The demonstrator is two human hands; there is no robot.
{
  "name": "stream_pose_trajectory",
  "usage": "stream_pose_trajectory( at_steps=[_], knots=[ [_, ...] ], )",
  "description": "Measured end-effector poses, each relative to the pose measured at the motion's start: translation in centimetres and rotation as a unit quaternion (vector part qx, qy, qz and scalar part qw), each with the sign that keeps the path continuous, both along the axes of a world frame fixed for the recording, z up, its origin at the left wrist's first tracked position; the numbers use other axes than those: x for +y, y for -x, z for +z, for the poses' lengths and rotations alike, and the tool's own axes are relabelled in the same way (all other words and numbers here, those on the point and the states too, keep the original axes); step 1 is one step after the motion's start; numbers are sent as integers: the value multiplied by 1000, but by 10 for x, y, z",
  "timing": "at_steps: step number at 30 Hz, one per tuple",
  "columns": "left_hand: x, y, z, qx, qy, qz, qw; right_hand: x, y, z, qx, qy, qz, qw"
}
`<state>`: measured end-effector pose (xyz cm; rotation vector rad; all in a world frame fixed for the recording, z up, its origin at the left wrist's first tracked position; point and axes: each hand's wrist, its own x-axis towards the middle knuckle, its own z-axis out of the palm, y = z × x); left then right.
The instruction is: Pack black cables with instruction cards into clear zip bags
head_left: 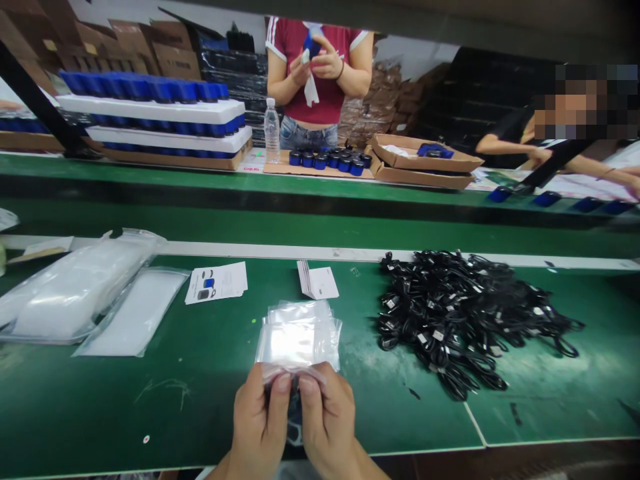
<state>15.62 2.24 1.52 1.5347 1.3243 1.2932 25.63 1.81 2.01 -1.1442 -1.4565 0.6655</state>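
Observation:
Both my hands meet at the near edge of the green bench. My left hand (260, 420) and my right hand (327, 417) each pinch the near edge of a small clear plastic bag (295, 370), thumbs on top. Something dark shows between the hands under the bag; I cannot make out what. The bag lies at the near end of a loose stack of the same clear bags (299, 333). A heap of coiled black cables (465, 317) lies to the right of the stack.
Small white cards (320, 280) and printed leaflets (217, 281) lie behind the bags. Larger clear bags (75, 293) lie at the left. Across the conveyor a person in a red top (317, 67) handles a blue item over blue round parts (330, 160); foam trays (155, 113) stand left.

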Motion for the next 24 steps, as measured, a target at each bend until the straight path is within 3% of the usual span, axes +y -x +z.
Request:
stream_pose_trajectory(
  at_steps=[3, 7, 12, 18, 24],
  knots=[
    [4, 5, 2, 23, -1, -38, 999, 3, -6, 1, 41, 31, 0, 999],
    [14, 13, 16, 32, 45, -75, 996, 10, -18, 9, 45, 87, -4, 995],
    [20, 19, 31, 31, 76, -123, 989, 10, -22, 17, 32, 82, 22, 996],
    [19, 25, 33, 81, 54, -96, 991, 7, -18, 16, 10, 59, 5, 998],
    [18, 29, 32, 114, 62, -95, 987, 2, -22, 16, -76, 41, 45, 995]
  ],
)
